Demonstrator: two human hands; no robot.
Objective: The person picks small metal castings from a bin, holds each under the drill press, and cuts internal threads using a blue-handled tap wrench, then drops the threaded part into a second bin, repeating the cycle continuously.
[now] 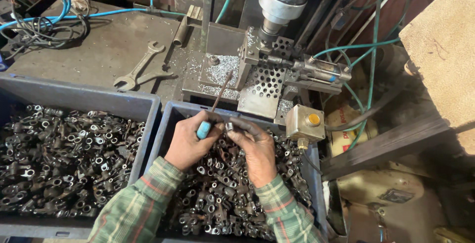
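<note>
Two plaid sleeves are reaching up from the bottom edge over a grey bin [170, 119] that is lying heaped with small dark metal fittings [217, 198]. The left hand [189, 143] is closing around the blue handle of a screwdriver [213, 113], whose shaft is pointing up and away toward the machine. The right hand [255, 149] is pinching a small ring-shaped fitting [229, 126] between thumb and fingers, holding it just beside the screwdriver handle above the bin's far rim. A second bin [79, 99] is sitting to the left, touching the first and also holding a mass of the same dark parts. Just right of the hands, a small metal box with a yellow button [312, 120] is standing at the bin's corner. Beyond the bins, a perforated plate [264, 87] and a jig [269, 52] are lying under a vertical steel cylinder [282, 0], with bright shavings scattered around them. A pneumatic cylinder [321, 71] is sticking out to the right. Farther left on the bench, two spanners [141, 70] are lying crossed, and cables [44, 20] are tangling at the back
</note>
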